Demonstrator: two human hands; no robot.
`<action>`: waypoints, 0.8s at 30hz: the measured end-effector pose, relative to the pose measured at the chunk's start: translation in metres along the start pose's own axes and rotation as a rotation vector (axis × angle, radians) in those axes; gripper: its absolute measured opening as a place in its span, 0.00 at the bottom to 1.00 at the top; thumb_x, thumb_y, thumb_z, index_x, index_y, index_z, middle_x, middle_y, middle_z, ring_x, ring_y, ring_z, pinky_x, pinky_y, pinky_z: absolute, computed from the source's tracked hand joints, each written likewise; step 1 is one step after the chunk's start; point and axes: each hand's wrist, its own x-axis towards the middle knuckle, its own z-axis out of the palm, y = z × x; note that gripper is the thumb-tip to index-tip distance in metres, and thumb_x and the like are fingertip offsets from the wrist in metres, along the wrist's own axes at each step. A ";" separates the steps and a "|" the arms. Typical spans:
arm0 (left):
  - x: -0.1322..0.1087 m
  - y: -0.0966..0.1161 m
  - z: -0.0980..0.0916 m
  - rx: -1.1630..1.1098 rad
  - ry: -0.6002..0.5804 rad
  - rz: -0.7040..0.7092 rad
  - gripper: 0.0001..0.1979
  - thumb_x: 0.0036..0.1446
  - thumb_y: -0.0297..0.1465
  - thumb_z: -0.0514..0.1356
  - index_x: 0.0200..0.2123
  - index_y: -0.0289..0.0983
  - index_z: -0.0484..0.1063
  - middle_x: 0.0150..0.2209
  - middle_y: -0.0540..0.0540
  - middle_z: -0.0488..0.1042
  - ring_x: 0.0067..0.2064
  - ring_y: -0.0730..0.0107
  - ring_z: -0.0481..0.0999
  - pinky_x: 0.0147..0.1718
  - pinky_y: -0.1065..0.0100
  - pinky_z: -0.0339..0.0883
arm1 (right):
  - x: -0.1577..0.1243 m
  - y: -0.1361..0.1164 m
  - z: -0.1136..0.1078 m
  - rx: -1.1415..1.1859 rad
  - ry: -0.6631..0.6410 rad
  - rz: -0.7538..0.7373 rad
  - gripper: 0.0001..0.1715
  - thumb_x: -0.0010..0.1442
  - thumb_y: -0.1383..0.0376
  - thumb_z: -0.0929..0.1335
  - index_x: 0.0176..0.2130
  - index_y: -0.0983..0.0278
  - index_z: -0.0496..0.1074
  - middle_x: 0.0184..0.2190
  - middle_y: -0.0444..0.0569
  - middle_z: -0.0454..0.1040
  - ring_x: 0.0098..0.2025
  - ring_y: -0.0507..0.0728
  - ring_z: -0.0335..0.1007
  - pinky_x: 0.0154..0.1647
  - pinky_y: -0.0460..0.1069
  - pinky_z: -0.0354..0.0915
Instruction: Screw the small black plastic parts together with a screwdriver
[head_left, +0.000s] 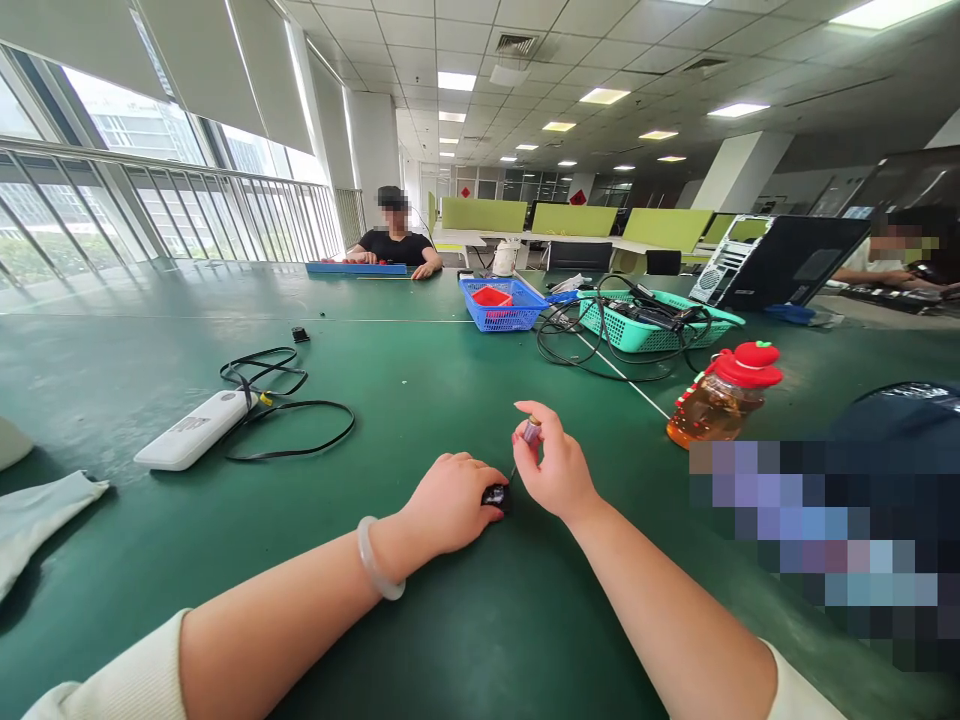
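Near the middle of the green table, my left hand (454, 503) is closed around a small black object (495, 496) with a shiny top, holding it on the surface. What kind of object it is I cannot make out. Just to the right, my right hand (553, 465) pinches a small screwdriver (531, 432) by its purplish handle. Its thin dark shaft slants down toward the black object; whether the tip touches it is hidden. A pale bangle (375, 557) circles my left wrist.
Left lies a white power bank (196, 430) with a looped black cable (330, 405). A blue basket (501, 318), a green basket (637, 335) of cables and an amber bottle (716, 395) with red lid stand ahead and right. One person (397, 245) sits across; another is far right.
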 end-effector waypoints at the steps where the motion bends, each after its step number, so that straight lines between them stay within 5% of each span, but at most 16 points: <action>1: 0.002 -0.002 0.002 0.008 0.012 -0.019 0.13 0.54 0.34 0.64 0.44 0.43 0.77 0.39 0.47 0.81 0.42 0.56 0.75 0.45 0.55 0.67 | 0.000 -0.001 0.000 -0.008 -0.027 -0.021 0.20 0.62 0.68 0.62 0.54 0.59 0.60 0.29 0.43 0.73 0.23 0.52 0.68 0.28 0.48 0.67; 14: 0.004 -0.028 0.015 -0.177 0.114 -0.164 0.26 0.50 0.37 0.68 0.54 0.44 0.71 0.48 0.45 0.78 0.56 0.52 0.67 0.57 0.49 0.61 | -0.003 -0.018 -0.001 0.095 -0.095 -0.014 0.17 0.63 0.69 0.62 0.52 0.58 0.60 0.29 0.43 0.74 0.24 0.52 0.70 0.26 0.47 0.67; 24: 0.005 -0.035 0.018 -0.178 0.146 -0.126 0.12 0.54 0.37 0.65 0.42 0.43 0.77 0.44 0.47 0.80 0.54 0.53 0.68 0.56 0.52 0.61 | -0.012 -0.043 -0.005 0.238 -0.005 -0.217 0.14 0.62 0.69 0.63 0.47 0.57 0.60 0.27 0.41 0.72 0.23 0.50 0.65 0.24 0.46 0.66</action>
